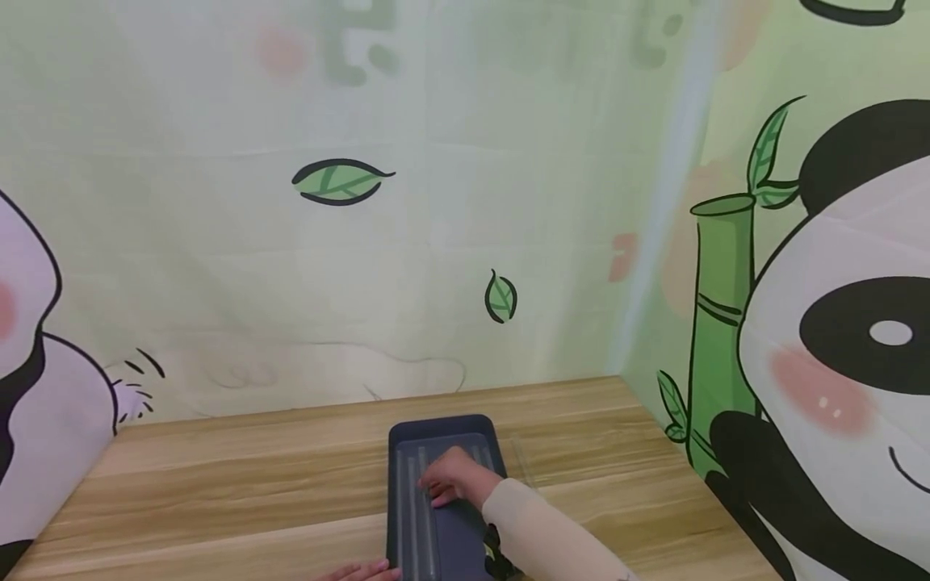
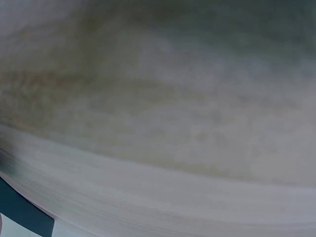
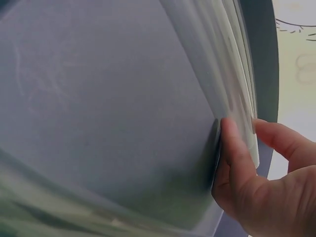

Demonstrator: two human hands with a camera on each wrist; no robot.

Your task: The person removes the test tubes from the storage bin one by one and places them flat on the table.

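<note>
A dark blue rectangular tray point(image 1: 393, 500) lies lengthwise on the wooden table. Along its left side runs a clear ridged plastic strip point(image 1: 416, 532). My right hand point(image 1: 458, 476) reaches into the tray from the right. In the right wrist view, the thumb and fingertips point(image 3: 230, 131) pinch the clear strip point(image 3: 222, 59) from both sides, close to the tray wall point(image 3: 264, 64). At the bottom of the head view, the fingers of my left hand point(image 1: 363, 571) lie extended, fingertips right at the tray's left edge; the rest of that hand is out of frame.
The wooden table point(image 1: 240, 476) extends to both sides of the tray. Behind it hangs a pale green cloth wall point(image 1: 429, 266) printed with leaves, bamboo and pandas. The left wrist view is mostly a blurred close surface point(image 2: 173, 123).
</note>
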